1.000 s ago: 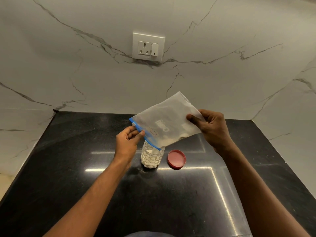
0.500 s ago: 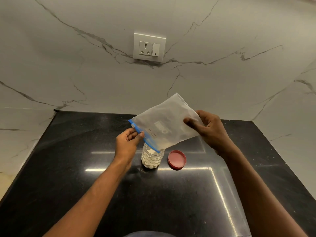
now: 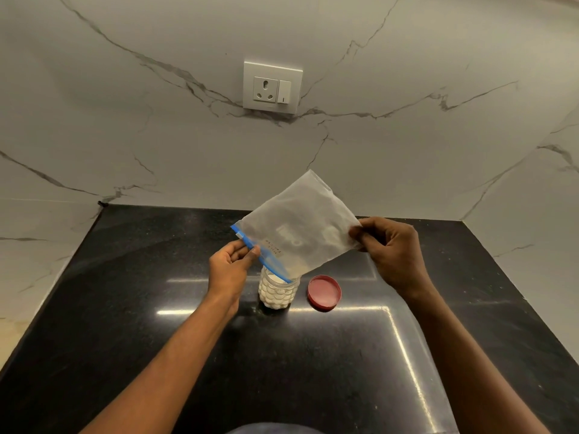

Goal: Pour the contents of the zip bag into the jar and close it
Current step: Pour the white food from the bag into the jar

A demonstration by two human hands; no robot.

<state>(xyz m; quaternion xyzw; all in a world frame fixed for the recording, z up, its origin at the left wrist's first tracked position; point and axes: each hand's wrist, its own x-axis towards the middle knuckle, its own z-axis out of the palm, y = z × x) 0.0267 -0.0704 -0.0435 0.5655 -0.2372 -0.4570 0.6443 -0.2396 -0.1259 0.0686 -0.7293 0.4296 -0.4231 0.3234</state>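
A translucent zip bag (image 3: 300,228) with a blue zip strip hangs tilted over a small clear jar (image 3: 277,292), its blue mouth end dipping into the jar's opening. The jar stands on the black countertop (image 3: 125,308) and is nearly full of white powder. My left hand (image 3: 230,267) pinches the blue strip at the bag's lower left. My right hand (image 3: 391,252) grips the bag's raised right edge. The bag looks almost empty. A red lid (image 3: 324,292) lies flat on the counter just right of the jar.
A marble-patterned wall rises behind the counter and wraps round on both sides. A white wall socket with a switch (image 3: 272,87) sits above the jar. The counter's left and right edges meet the marble.
My right hand has lifted the bag's far end slightly higher and steeper. The left hand and the jar stay where they were.
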